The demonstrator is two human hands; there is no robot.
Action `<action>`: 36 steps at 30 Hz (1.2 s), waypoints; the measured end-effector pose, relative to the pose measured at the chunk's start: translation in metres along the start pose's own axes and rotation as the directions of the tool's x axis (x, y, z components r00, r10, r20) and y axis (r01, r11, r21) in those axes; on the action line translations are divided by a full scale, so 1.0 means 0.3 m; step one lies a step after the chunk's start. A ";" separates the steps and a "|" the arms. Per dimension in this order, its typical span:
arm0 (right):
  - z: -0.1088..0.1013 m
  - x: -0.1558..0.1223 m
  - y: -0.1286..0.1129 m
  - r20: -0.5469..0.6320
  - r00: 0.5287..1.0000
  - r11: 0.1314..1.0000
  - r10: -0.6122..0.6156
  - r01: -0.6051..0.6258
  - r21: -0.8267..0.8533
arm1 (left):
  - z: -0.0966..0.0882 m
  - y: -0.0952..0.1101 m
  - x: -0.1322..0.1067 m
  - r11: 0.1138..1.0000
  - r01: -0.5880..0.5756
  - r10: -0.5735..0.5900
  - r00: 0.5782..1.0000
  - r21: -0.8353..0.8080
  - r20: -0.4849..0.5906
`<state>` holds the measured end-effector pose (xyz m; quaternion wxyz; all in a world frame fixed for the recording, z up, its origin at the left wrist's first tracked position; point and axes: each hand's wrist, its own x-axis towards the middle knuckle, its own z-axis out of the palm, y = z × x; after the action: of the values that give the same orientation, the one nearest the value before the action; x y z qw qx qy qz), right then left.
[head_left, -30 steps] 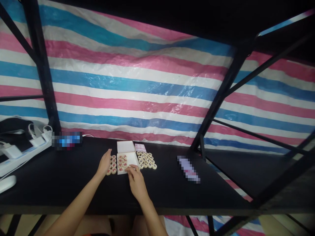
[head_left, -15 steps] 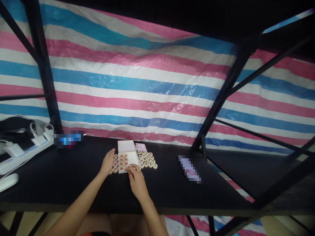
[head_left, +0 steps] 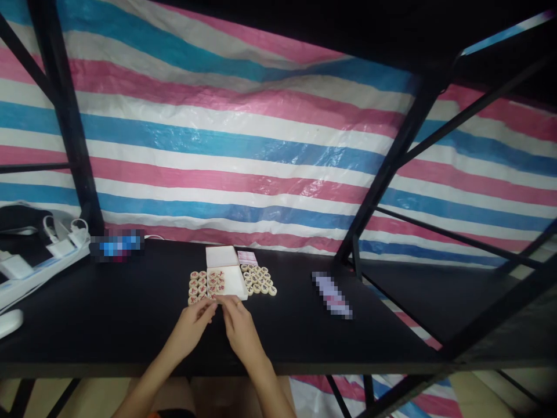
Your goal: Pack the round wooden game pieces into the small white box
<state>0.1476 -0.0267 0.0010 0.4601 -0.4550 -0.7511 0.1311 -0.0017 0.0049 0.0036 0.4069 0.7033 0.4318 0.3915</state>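
An open white box (head_left: pixel 235 283) lies on the black table with its lid (head_left: pixel 221 256) folded back. Several round Chinese chess pieces with red characters (head_left: pixel 216 278) sit in its left part. More red-marked pieces (head_left: pixel 198 283) stand in rows on the table just left of the box. At the box's front edge my left hand (head_left: pixel 194 325) has its fingers curled together. My right hand (head_left: pixel 240 325) meets it there, fingers bent and fingertips at the front left of the box. Anything between the fingertips is hidden. Dark-marked pieces (head_left: pixel 260 280) are grouped right of the box.
A pink and white card (head_left: pixel 247 258) lies behind the dark-marked pieces. To the right is a blurred-out flat object (head_left: pixel 331 295). A power strip (head_left: pixel 47 258) with plugs and a white mouse (head_left: pixel 9 323) are at the left. Black metal posts (head_left: pixel 369 200) frame the table.
My left hand has moved from beside the left rows to the box's front edge, uncovering those pieces. My right hand has shifted slightly left, off the box interior. The view has shifted slightly.
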 end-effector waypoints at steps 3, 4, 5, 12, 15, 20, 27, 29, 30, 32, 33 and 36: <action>0.007 -0.007 0.006 0.016 1.000 0.997 0.011 -0.010 -0.073 | -0.001 -0.011 0.001 1.000 0.002 -0.002 1.000 0.024 0.018; 0.010 -0.008 0.009 0.002 1.000 0.997 0.020 -0.020 -0.076 | -0.003 -0.011 0.002 1.000 0.014 -0.014 1.000 0.019 0.019; 0.012 -0.009 0.013 -0.015 0.999 0.997 0.030 -0.031 -0.073 | -0.005 -0.010 0.003 1.000 0.026 -0.026 0.999 0.008 0.019; 0.022 -0.007 0.029 -0.017 0.999 0.997 0.032 -0.033 -0.063 | -0.006 -0.008 0.005 0.998 0.036 -0.034 0.999 -0.049 0.036; 0.017 -0.002 0.028 -0.023 0.994 0.994 0.102 -0.101 0.047 | -0.008 -0.010 0.006 0.996 0.052 -0.050 0.998 -0.077 0.035; -0.003 0.010 0.009 0.045 0.980 0.947 0.194 -0.198 0.254 | -0.011 -0.008 0.009 0.992 0.072 -0.069 0.997 -0.103 0.036; -0.005 0.012 -0.001 0.045 0.970 0.934 0.237 -0.240 0.265 | -0.013 -0.001 0.005 0.998 0.026 -0.023 0.998 -0.059 0.051; -0.005 0.012 0.001 0.050 0.971 0.935 0.235 -0.239 0.262 | -0.014 0.002 0.005 0.998 0.014 -0.010 0.998 -0.064 0.058; -0.006 0.012 0.001 0.055 0.972 0.937 0.230 -0.236 0.258 | -0.014 0.005 0.004 0.998 0.010 -0.006 0.998 -0.067 0.062; -0.010 0.012 -0.002 0.068 0.973 0.938 0.221 -0.231 0.259 | -0.014 0.012 0.003 0.997 0.012 -0.007 0.997 -0.081 0.070; -0.012 0.012 -0.004 0.072 0.973 0.937 0.220 -0.231 0.263 | -0.014 0.016 0.002 0.995 0.018 -0.011 0.997 -0.094 0.074; -0.017 0.014 -0.009 0.066 0.972 0.930 0.228 -0.237 0.282 | -0.012 0.022 -0.001 0.989 0.035 -0.023 0.996 -0.141 0.086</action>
<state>0.1496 -0.0258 0.0079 0.4903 -0.4667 -0.6723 0.2996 -0.0030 0.0036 0.0110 0.4798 0.6819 0.3954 0.3854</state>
